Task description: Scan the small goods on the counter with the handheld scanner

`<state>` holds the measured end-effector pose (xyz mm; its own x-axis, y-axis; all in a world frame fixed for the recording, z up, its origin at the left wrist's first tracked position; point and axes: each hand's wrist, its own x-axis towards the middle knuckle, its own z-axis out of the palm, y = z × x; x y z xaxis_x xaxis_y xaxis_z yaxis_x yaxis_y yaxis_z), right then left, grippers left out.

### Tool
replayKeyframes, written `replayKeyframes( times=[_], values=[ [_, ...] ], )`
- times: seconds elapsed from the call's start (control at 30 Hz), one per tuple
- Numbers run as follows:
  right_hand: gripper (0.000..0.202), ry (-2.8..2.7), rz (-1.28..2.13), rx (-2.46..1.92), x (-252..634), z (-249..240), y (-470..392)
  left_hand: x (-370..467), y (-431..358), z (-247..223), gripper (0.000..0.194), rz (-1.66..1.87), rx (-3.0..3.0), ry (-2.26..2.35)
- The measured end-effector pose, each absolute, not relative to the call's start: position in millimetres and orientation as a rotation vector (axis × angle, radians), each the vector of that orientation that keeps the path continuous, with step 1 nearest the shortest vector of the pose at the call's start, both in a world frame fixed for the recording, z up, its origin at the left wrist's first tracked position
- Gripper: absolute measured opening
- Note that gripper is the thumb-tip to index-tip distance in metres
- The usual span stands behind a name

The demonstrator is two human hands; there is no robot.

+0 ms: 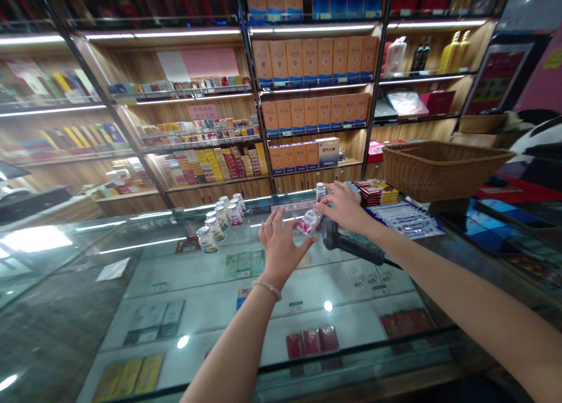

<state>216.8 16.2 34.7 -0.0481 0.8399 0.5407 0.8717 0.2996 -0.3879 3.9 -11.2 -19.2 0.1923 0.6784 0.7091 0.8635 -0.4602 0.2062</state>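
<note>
My right hand [345,207] reaches in from the right and pinches a small plastic bottle [309,221] with a pink and purple label at its upper end. The bottle is tilted above the glass counter. My left hand [281,245], with a beaded bracelet [267,287] on its wrist, is open beside the bottle, thumb and fingers apart. Below the right hand lies a black handheld barcode scanner [353,248] with a cord. Another small bottle [320,191] stands just behind the hands. To the left, several white-capped bottles [207,239] stand in rows.
Under the glass counter [184,292] are flat packs. At the right lie a stack of red and yellow boxes [377,192], blue-and-white packets [406,220] and a wicker basket [439,172]. Shelves behind hold orange boxes [309,62] and cigarette packs [211,166].
</note>
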Motion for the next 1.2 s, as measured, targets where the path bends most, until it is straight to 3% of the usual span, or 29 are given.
replayKeyframes(
  times=[0.57, 1.03, 1.13, 1.2],
  values=[
    [0.054, -1.673, 0.164, -1.528, 230.8, -4.2, 3.9, 4.4, -15.9, -19.4, 0.045, -1.117, -2.241, -1.236],
    [0.056, -1.709, 0.046, -1.543, 232.6, 1.6, -11.6, 2.9, -22.5, -12.4, 0.038, -1.103, -2.301, -1.211],
    [0.046, -1.823, -0.048, -1.487, 241.7, 7.5, -17.4, 1.5, -20.2, -13.2, 0.039, -1.107, -2.328, -1.239],
    [0.051, -1.947, -0.159, -1.428, 246.8, 11.2, -22.8, 0.1, -18.7, -13.5, 0.040, -1.103, -2.348, -1.242]
  ],
)
